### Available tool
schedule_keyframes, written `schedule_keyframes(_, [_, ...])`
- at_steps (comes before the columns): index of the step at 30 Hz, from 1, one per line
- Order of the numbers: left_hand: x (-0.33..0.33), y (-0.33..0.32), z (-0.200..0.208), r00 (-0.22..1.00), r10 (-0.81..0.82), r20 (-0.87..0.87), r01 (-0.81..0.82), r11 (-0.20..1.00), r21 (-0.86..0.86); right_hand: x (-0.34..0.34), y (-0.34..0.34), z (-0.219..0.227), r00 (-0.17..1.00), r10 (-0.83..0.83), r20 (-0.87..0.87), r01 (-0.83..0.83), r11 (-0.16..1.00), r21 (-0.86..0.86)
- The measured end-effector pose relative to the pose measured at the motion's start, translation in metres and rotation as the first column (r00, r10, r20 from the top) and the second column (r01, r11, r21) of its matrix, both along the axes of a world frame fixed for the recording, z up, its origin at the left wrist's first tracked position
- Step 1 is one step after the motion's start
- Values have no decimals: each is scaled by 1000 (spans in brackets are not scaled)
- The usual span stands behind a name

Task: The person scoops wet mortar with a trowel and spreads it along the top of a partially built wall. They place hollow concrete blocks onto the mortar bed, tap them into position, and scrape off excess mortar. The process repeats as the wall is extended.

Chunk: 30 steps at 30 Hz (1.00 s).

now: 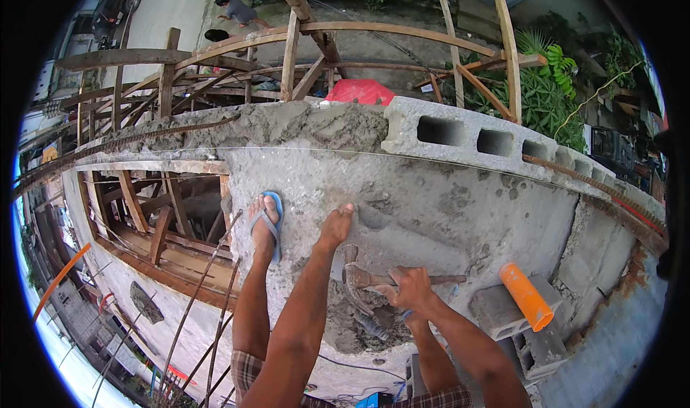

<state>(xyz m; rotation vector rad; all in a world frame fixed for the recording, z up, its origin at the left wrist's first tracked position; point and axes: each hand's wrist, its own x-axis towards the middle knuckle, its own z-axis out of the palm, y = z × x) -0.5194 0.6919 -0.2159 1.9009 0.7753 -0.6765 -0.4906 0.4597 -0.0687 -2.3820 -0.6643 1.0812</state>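
In my right hand [411, 287] I grip the wooden handle of a claw hammer [358, 277], its metal head pointing left, low over the grey concrete surface. My left hand [336, 226] reaches farther forward, left of the hammer head, with its fingers curled and thumb uppermost. Whatever it may hold is hidden. Just right of that hand, a rounded hollow [372, 219] shows in the concrete. Rough broken mortar [352, 329] lies below the hammer. My left foot, in a blue flip-flop [277, 225], stands beside my left forearm.
Hollow blocks [467, 133] and wet mortar [316, 126] top the wall ahead, with a string along it. An orange pipe [527, 297] rests on loose blocks [496, 311] at right. Rebar [194, 300] rises at left by a wood-framed opening [154, 221]. Timber scaffolding [402, 31] stands beyond.
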Motion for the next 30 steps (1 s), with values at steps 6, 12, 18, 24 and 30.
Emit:
schedule_keyframes(6, [-3,3,-8,999,-37,39,37,999,17,19,-10,-9,984,-164,-64,148,969,-200])
schedule_keyframes(12, [3,6,3,999,18,-29,-22,990,-142,13,-10,-15,999,-32,42,32,999,9])
schedule_keyframes(18, [5,8,6,999,-14,36,20,988,-156,7,-9,-22,953,-278,-120,263,956,-126])
schedule_keyframes(24, [3,8,0,999,-19,-29,16,996,-83,17,-24,-22,993,-116,-4,114,977,-183])
schedule_keyframes(30, [7,3,10,999,-1,-35,-2,994,-105,37,-30,-18,982,76,-172,-84,996,-41])
